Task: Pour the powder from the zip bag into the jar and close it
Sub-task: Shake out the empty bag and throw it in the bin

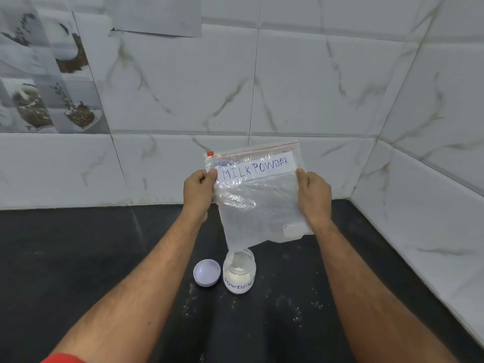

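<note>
A clear zip bag labelled "MILK POWDER" hangs upright in the air, its red zip edge on top. My left hand pinches its upper left side and my right hand grips its upper right side. The bag looks nearly empty, and its lower left corner reaches down to the mouth of the jar. The small clear jar stands open on the black counter directly below, with white powder inside and a "POWDER" label. Its white lid lies upturned just left of the jar.
The black counter carries scattered specks of spilled powder in front of and to the right of the jar. White marble-pattern tiled walls close the counter off at the back and on the right.
</note>
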